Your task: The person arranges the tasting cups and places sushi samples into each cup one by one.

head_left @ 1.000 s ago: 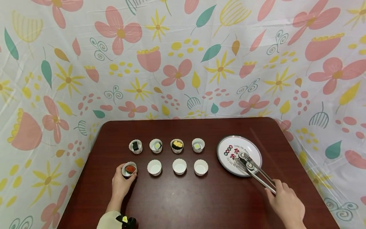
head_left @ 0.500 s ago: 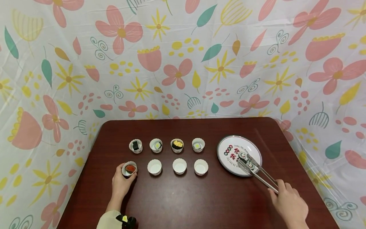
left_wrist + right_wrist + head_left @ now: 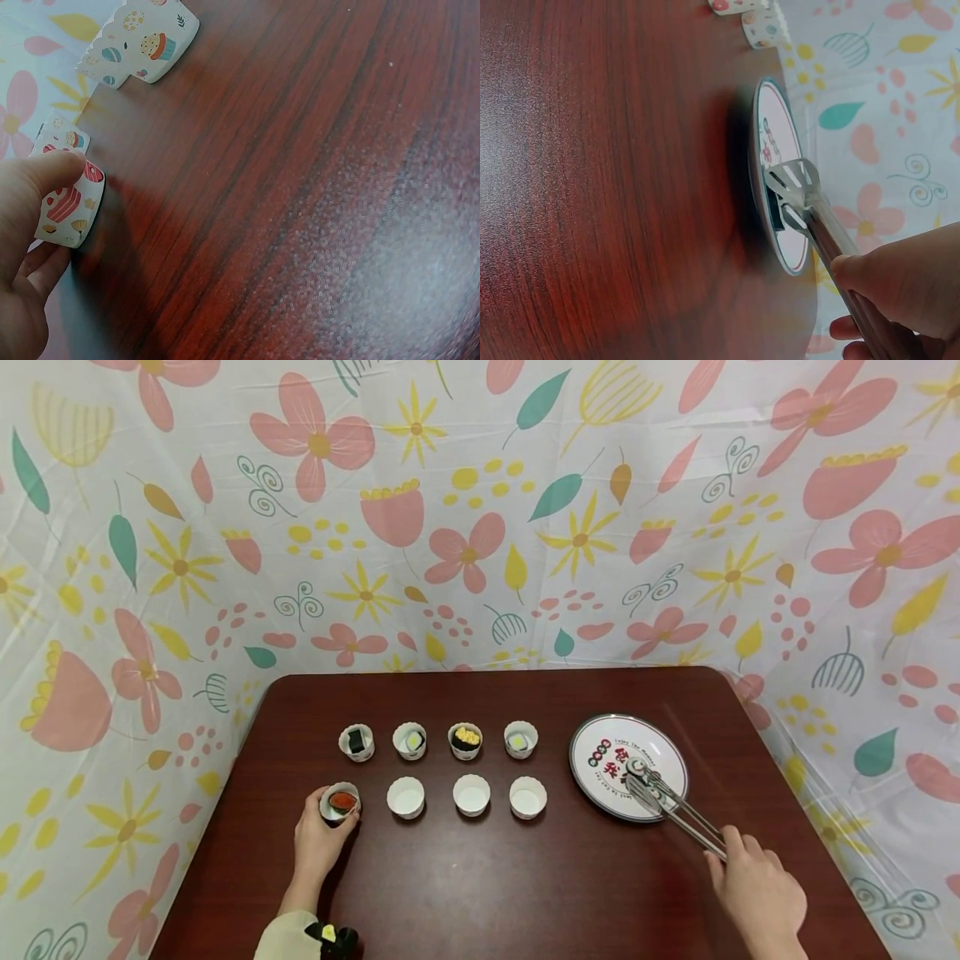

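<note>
My left hand (image 3: 321, 837) grips a small white paper cup (image 3: 327, 808) at the front left; a piece of sushi with an orange-red topping (image 3: 342, 802) lies in it. In the left wrist view the thumb presses on the cup's printed side (image 3: 64, 206). My right hand (image 3: 761, 885) holds metal tongs (image 3: 697, 827) by the handles. Their slotted heads (image 3: 795, 184) reach over the white plate (image 3: 600, 802) with red lettering. Sushi rolls (image 3: 637, 765) lie on the plate at the tong heads, partly hidden by them.
Three bare white cups (image 3: 406, 798) stand in line right of the held cup. Behind them is a row of several cups holding sushi, one with a yellow topping (image 3: 467, 738). A flowered cloth (image 3: 480, 527) hangs behind the dark wooden table (image 3: 465, 893).
The tongs drew back slightly to the right over the plate, then shifted a little forward, and their heads have come closer together. The left hand stays on its cup.
</note>
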Action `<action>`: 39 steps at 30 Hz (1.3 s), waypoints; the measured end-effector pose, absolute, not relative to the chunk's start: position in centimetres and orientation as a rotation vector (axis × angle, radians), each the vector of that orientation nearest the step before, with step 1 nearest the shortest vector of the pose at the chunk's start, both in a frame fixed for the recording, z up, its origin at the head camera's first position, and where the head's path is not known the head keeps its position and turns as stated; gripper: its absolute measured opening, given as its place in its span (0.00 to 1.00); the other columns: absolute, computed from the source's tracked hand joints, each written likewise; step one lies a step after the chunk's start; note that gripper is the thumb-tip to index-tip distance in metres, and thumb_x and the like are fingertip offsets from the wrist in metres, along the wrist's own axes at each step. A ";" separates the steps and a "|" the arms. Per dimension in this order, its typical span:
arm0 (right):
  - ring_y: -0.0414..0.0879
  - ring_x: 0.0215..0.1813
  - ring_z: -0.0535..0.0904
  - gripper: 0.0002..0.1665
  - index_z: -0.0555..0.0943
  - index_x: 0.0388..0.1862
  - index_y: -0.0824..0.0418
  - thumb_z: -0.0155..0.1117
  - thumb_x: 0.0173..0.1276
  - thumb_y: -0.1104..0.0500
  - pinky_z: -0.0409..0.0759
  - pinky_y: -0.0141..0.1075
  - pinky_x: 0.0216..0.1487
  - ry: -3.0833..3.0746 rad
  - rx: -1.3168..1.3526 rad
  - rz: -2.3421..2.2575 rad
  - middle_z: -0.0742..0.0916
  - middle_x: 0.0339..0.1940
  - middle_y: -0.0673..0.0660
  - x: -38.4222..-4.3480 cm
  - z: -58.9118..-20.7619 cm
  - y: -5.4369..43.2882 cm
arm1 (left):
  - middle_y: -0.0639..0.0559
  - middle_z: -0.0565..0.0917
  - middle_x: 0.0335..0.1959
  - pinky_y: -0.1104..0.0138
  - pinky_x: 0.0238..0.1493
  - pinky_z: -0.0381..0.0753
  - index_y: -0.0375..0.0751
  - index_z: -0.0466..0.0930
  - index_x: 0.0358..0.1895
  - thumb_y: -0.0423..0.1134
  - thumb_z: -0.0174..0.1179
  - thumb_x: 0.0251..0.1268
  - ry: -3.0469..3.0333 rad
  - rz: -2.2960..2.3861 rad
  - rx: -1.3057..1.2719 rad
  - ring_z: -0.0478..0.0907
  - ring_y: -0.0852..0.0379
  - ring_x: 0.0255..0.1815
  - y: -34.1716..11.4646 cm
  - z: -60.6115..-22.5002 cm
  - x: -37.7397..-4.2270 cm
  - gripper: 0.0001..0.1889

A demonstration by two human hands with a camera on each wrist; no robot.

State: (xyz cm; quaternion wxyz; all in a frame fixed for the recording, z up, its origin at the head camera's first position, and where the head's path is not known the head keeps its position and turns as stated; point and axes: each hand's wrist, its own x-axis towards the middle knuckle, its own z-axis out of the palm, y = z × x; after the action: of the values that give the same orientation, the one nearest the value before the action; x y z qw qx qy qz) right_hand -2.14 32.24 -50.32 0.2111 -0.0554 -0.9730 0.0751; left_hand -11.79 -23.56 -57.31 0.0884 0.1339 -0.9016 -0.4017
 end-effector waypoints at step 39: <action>0.64 0.19 0.69 0.22 0.70 0.34 0.65 0.72 0.42 0.61 0.60 0.48 0.11 -2.675 -0.117 0.240 0.74 0.20 0.62 -2.9 -51.3 31.0 | 0.38 0.64 0.65 0.45 0.56 0.65 0.38 0.53 0.69 0.38 0.71 0.45 -2.703 -1.233 0.313 0.65 0.39 0.62 -23.5 -56.9 -11.6 0.47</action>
State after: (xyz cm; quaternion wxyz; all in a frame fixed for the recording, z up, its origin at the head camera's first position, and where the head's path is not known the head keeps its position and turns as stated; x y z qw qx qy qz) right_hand -2.90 30.99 -51.33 0.2247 -0.0425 -0.9696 0.0870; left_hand -11.60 -23.54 -56.88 0.0772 0.1045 -0.9021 -0.4116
